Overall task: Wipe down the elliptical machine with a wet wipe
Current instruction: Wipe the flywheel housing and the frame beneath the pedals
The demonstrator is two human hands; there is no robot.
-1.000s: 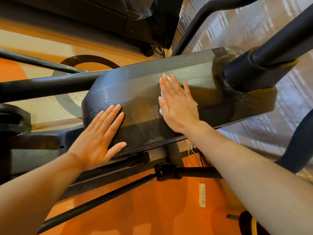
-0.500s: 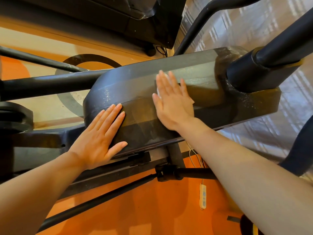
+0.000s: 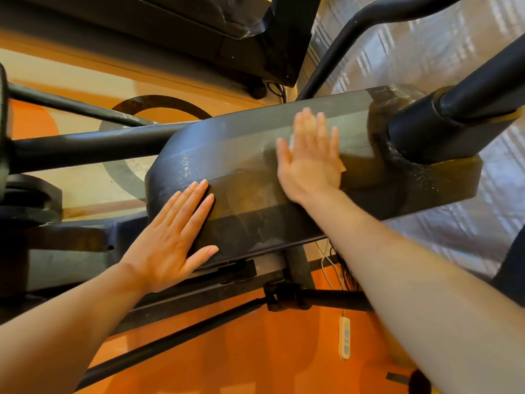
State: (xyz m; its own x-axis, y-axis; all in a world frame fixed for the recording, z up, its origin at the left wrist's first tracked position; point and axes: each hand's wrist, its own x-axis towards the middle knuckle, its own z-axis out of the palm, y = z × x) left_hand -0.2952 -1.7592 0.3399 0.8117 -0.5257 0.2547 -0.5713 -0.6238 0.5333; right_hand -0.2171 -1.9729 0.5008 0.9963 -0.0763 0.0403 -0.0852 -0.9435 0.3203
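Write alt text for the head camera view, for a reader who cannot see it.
Seen from above, a person's right hand presses flat on the dark housing of an elliptical machine, a wet wipe barely showing under it. The left hand rests flat on the housing's near side. Below lie an orange floor and a white power strip.

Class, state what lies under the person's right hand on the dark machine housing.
Under the flat right hand, only a pale corner of the wet wipe peeks out; the rest is covered against the dark housing.

Both flat palms press the elliptical housing [image 3: 241, 155]: left hand [image 3: 170, 240], right hand [image 3: 311, 160] (blurred).
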